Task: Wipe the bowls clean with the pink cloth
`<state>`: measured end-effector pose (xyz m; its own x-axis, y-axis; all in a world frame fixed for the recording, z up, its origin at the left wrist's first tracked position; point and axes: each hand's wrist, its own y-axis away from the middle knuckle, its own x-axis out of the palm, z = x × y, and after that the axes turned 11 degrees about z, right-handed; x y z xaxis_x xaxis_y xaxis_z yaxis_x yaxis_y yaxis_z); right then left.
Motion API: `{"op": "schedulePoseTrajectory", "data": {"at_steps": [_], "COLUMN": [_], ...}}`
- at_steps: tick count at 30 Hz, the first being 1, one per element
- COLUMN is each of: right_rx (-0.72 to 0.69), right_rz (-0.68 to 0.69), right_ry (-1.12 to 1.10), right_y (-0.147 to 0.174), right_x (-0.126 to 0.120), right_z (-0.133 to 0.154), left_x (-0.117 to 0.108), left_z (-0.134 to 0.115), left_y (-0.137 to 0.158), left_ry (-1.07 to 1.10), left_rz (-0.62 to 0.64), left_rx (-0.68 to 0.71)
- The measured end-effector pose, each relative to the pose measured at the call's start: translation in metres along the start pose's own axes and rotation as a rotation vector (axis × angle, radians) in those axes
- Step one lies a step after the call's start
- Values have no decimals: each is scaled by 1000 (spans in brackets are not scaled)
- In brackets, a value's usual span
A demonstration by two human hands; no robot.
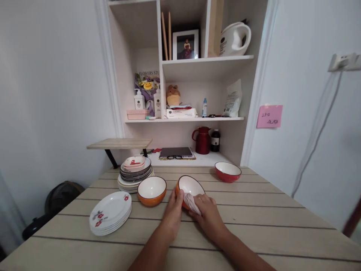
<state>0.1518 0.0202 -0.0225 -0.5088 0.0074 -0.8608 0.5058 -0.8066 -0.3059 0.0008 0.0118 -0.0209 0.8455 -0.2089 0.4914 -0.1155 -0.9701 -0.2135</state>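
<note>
An orange bowl (191, 185) with a white inside and dark rim is tilted toward me at the middle of the table. My left hand (174, 209) grips its left side, thumb at the rim. In my right hand (207, 210) is a bunched pale pink cloth (191, 203), pressed against the near rim of the bowl. The fingers of that hand are wrapped round the cloth, and part of the bowl is hidden behind it. Just left of my hands a second orange bowl (152, 190) stands upright.
A stack of white floral plates (111, 210) lies at the left, with mixed dishes (135, 175) stacked behind it. A red bowl (228, 172) stands at the back right. Beyond the table (254, 226) are shelves holding a red jug (202, 141) and a laptop (176, 152).
</note>
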Motion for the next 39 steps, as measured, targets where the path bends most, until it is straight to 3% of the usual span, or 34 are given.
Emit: {"op": "schedulePoseTrajectory", "data": {"at_steps": [7,15,23,28,39], "right_rx": [-116,-156,-104,-95,-86], "right_rz": [-108,-120,37,121,11], "right_ry": [175,204,229,207,383], "right_y": [4,3,3,2,4], "right_x": [7,5,5,-4,-25], "right_z": [-8,-12,-15,-15,-14], "left_x": [5,-2,5,5,7], "left_z": [-9,-6,-13,-9,-19], "left_y": [6,7,11,7,8], "left_ry": [137,218,135,60,56], "left_rz": [78,168,176,59,49], "left_rx": [5,-14,-6,5,-76]}}
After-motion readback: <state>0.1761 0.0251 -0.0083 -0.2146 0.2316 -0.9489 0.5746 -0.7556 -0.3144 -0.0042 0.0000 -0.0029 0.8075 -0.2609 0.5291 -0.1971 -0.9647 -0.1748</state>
